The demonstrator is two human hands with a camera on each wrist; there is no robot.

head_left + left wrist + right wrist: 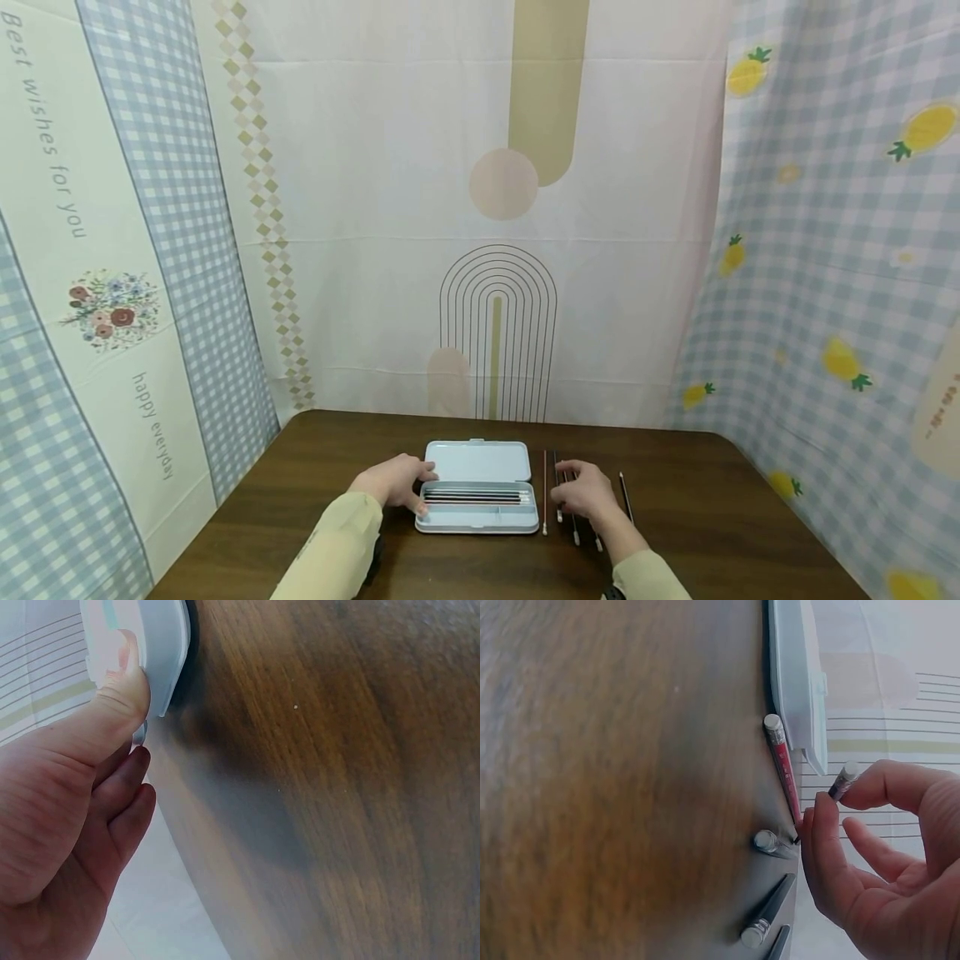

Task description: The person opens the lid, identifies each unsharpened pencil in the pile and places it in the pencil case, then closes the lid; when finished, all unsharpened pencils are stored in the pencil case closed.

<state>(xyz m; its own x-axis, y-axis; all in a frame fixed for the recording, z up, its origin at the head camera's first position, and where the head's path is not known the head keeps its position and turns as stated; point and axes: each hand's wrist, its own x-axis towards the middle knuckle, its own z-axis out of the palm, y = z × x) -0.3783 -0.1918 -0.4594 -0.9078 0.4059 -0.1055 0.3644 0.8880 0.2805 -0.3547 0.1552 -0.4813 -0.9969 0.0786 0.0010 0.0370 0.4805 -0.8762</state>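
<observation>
A pale blue pencil case (459, 520) lies on the table, its lid (477, 461) laid back. Several pencils (472, 497) rest side by side in its rear section. My left hand (393, 481) grips the case's left end, the thumb (124, 686) over the rim and the fingers against the outside. To the right of the case, my right hand (587, 492) pinches a dark pencil (844, 780) near its eraser end, between thumb and fingertip. A red pencil (784, 763) lies between that hand and the case.
More dark pencils lie under and beside my right hand, one (626, 497) farthest right and another (768, 913) with its eraser end toward me. The brown wooden table (720, 517) ends at the back against a hanging printed cloth (375, 208).
</observation>
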